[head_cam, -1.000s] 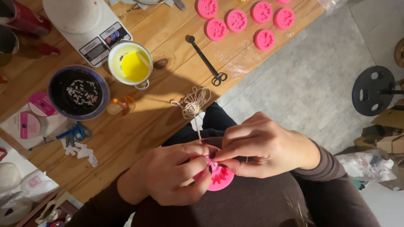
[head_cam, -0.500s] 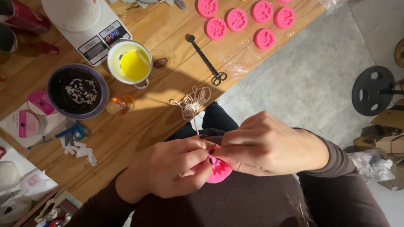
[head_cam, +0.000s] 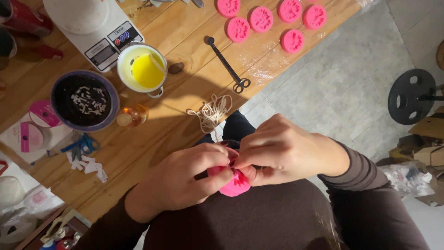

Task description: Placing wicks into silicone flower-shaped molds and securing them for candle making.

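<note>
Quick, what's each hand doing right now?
Left hand: closed on the pink mould.
Right hand: closed on the same mould, fingertips pinching at its top.

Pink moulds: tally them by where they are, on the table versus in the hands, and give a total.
Pink moulds on the wooden table: 6, at and.
Pink mould in the grip of the left hand and right hand: 1.
Total: 7
</note>
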